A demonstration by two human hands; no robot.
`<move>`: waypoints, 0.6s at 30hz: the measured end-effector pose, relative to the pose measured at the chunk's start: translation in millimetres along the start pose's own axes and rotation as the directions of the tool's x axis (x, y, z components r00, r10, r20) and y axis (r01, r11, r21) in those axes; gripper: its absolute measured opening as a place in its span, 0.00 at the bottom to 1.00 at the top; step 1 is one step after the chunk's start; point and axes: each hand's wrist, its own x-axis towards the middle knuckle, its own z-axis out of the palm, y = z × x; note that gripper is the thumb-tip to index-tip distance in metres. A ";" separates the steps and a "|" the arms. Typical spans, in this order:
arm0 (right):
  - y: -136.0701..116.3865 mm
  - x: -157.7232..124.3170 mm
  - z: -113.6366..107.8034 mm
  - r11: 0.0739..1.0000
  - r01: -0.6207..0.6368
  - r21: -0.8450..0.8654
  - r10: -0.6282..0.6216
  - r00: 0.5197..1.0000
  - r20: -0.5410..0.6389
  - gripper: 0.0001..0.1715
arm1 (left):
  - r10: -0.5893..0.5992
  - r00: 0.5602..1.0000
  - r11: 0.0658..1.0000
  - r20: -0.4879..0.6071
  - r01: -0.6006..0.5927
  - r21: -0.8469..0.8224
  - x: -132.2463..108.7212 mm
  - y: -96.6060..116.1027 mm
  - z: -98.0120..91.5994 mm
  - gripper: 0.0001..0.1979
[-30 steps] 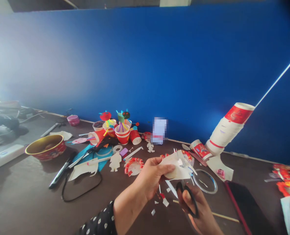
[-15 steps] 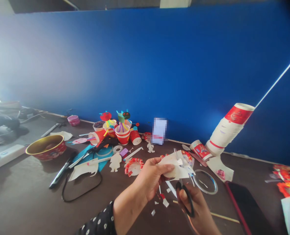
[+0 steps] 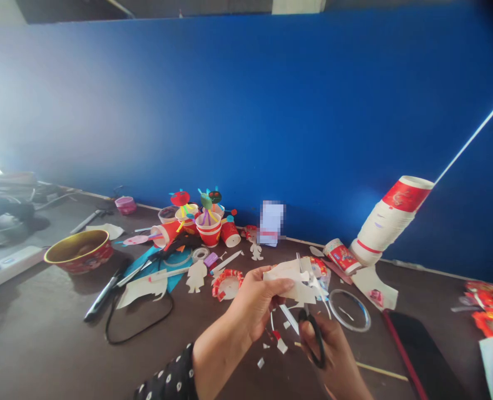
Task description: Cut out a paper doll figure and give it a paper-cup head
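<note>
My left hand point(image 3: 259, 303) pinches a white piece of paper point(image 3: 285, 276) with a ragged cut edge, thumb on top. Black-handled scissors point(image 3: 318, 339) are in my right hand point(image 3: 333, 355), fingers through the loops. Their blades point away from me and reach up to the paper's right side, where narrow strips hang off; part of the blades is hidden by the paper. Under my hands, small white paper scraps point(image 3: 282, 345) lie on the dark table. A white figure-shaped cutout point(image 3: 197, 276) rests to the left, and a smaller figure cutout point(image 3: 255, 250) lies farther back.
Left stand a gold-rimmed red bowl point(image 3: 79, 261) and red paper cups point(image 3: 208, 236) with colourful paper figures. A leaning cup stack point(image 3: 390, 222) is at the right, near a clear tape roll point(image 3: 349, 310) and a dark phone point(image 3: 427, 355). A blue partition point(image 3: 246, 111) rises behind.
The paper in my left hand has turned and shifted slightly left. My right hand and the scissors have moved a little left too. Things on the table stay put.
</note>
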 end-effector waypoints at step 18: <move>-3.0 0.3 6.1 0.998 -0.056 -0.027 0.054 0.996 -0.070 0.29 | 0.047 0.999 0.999 0.015 -0.047 0.002 -1.0 1.4 0.6 0.08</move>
